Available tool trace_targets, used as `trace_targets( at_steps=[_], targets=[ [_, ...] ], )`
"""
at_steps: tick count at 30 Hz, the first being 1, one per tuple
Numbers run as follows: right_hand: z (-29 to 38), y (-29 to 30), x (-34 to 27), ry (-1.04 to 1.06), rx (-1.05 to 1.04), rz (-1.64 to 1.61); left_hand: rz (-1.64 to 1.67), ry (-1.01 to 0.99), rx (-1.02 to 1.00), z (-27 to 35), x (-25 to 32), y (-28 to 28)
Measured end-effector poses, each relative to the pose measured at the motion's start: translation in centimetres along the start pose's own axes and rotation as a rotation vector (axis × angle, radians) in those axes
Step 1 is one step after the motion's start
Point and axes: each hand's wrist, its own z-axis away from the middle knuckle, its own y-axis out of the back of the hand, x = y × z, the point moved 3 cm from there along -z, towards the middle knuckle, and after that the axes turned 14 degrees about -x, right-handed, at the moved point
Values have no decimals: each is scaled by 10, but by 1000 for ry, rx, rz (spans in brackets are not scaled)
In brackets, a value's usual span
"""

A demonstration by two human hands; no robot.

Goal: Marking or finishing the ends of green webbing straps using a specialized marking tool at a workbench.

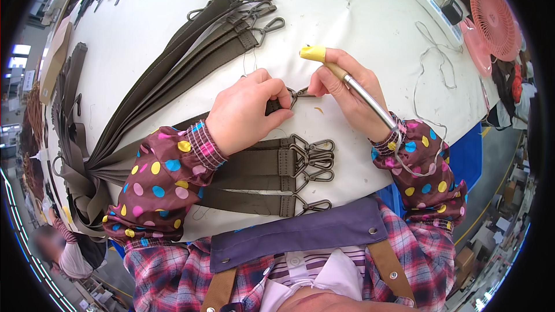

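Note:
My left hand (251,110) pinches the end of a dark olive webbing strap beside its metal snap hook (299,93). Across from it, my right hand (351,91) holds a pen-like tool (368,100) with a metal barrel, tan front part and attached cord; its fingertips touch the hook's far end. Yellow tape (313,53) wraps the right index finger. Several webbing straps (256,162) with snap hooks lie nearer my body, partly under my left sleeve. Another bundle of straps (173,58) fans out up and left, hooks at its end.
A pink fan (494,19) and a white power strip (435,13) with a black plug stand at the upper right. The cord (419,73) trails over the white table. Tangled straps (84,182) lie at the left edge. Blue bins (466,160) are below the right edge. Another person is at lower left.

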Motion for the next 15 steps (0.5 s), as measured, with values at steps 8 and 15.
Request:
trace_targets(
  at_steps=[8,15],
  targets=[
    [2,-7,16,253,25,460,523,2,-121,7,-13,0],
    [1,-5,16,312,18,538,1048,-91,-273,39,-33,6]
  ],
)
